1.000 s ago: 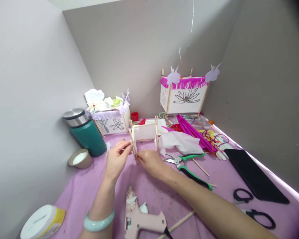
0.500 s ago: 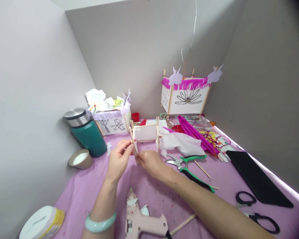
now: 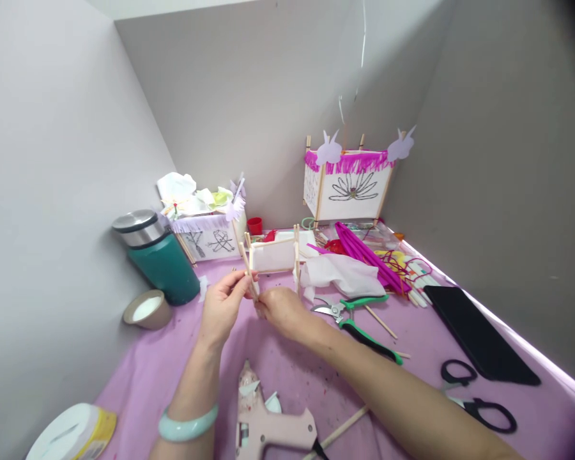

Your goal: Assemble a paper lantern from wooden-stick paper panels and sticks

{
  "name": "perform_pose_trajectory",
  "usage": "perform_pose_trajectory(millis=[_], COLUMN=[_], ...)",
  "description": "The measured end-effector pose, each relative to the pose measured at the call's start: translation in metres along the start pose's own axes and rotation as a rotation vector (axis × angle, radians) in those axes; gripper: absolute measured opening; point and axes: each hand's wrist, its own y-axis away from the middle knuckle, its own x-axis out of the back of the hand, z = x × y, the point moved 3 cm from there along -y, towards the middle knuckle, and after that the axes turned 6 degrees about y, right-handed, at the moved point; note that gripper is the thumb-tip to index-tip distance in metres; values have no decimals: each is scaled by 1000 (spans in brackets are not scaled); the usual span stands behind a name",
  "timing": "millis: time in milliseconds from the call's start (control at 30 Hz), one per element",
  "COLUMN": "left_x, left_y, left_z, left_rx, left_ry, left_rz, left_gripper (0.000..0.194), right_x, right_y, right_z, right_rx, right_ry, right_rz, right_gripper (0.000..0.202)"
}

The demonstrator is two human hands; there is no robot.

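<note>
A small frame of wooden sticks with white paper panels [image 3: 274, 255] stands on the pink cloth in front of me. My left hand [image 3: 226, 301] pinches one of its upright sticks on the near left side. Lower on that same side, the fingers of my right hand [image 3: 283, 311] close round the frame's stick end; the fingertips are partly hidden. Below my hands lies a pale pink glue gun [image 3: 274, 428]. Right of my right hand rest green-handled pruning shears [image 3: 359, 319], spread apart, beside a crumpled white sheet [image 3: 342, 273].
A teal bottle [image 3: 160, 259] and a small bowl [image 3: 148, 311] stand left. Two decorated lanterns, one with a flower drawing [image 3: 354, 188], the other with purple fringe [image 3: 211, 239], stand at the back. Black-handled scissors [image 3: 491, 415], a black slab [image 3: 479, 335] and magenta paper [image 3: 371, 259] lie right.
The whole view has shifted slightly, so things sit a little further left. Both hands keep their hold on the stick frame, with hardly any movement.
</note>
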Motion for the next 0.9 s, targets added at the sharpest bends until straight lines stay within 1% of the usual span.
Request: perform_pose_trajectory(millis=[100, 200, 267, 367, 400, 433, 500, 533, 567, 667, 767, 833, 900], left_x=[2, 2, 1, 0, 0, 0, 0, -1, -1, -2, -2, -2, -2], left_y=[-1, -1, -1, -1, -1, -1, -1, -1, -1, -1, 0, 0, 0], left_z=[-3, -3, -3, -2, -1, -1, 0, 0, 0, 0, 0, 0, 1], left_rx=[-11, -40, -58, -72, -78, -89, -110, -118, -121, -121, -120, -120, -121], left_ry=[-29, -98, -139, -145, -144, -143, -147, -148, -146, -130, -128, -129, -129], left_rz=[19, 32, 30, 25, 19, 14, 4, 2, 1, -4, -2, 3, 2], left_gripper=[28, 28, 27, 26, 26, 26, 26, 26, 26, 25, 24, 24, 23], right_x=[-4, -2, 7, 30, 38, 45, 55, 56, 55, 42, 34, 40, 55], right_y=[-2, 5, 18, 52, 66, 81, 110, 124, 135, 155, 160, 161, 165], right_z=[0, -2, -3, 4, 11, 21, 45, 58, 69, 92, 102, 106, 111], right_rx=[-10, -20, -21, 1, -23, -84, -262, -349, -398, -436, -424, -429, -423], right_ry=[51, 84, 110, 220, 277, 339, 462, 518, 560, 585, 542, 468, 323], right_rz=[-11, 3, 36, 96, 88, 72, 57, 30, 10, -40, 6, 72, 139], right_gripper=[25, 25, 26, 25, 24, 24, 19, 18, 18, 20, 23, 24, 26])
